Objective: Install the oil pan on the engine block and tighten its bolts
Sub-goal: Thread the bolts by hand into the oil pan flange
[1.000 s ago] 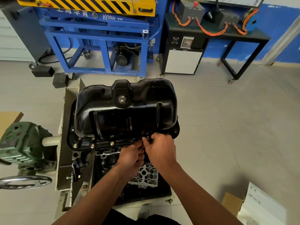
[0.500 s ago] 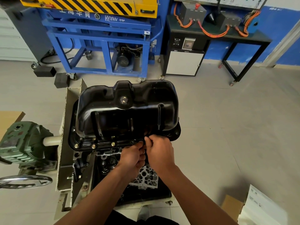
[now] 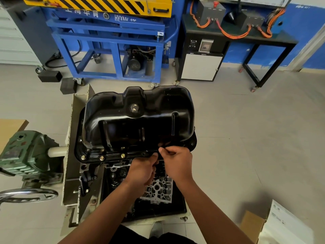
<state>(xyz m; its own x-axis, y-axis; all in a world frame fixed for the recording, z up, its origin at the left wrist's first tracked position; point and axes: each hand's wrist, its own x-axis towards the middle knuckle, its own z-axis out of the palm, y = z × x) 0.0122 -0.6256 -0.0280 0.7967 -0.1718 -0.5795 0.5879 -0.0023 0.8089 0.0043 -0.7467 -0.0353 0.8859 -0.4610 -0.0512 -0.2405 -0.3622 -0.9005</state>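
A glossy black oil pan [image 3: 139,120] sits upside-down on the engine block [image 3: 158,189], which hangs in a stand. Three brass-coloured bolts [image 3: 102,157] stand in the near-left flange. My right hand [image 3: 177,162] is at the near flange, right of centre, with thumb and forefinger pinched together over a bolt hole; whatever it pinches is hidden by the fingers. My left hand [image 3: 142,170] is curled just below the flange, touching the right hand; its contents are hidden.
A green gearbox [image 3: 24,155] with a chrome handwheel [image 3: 26,194] is at the left of the stand. A blue lift frame [image 3: 109,46] and a black bench [image 3: 246,37] stand behind. Cardboard and papers [image 3: 281,224] lie at lower right.
Both hands have stayed at the near flange. The right hand's fingers shifted slightly along the flange edge; the view drifted a little.
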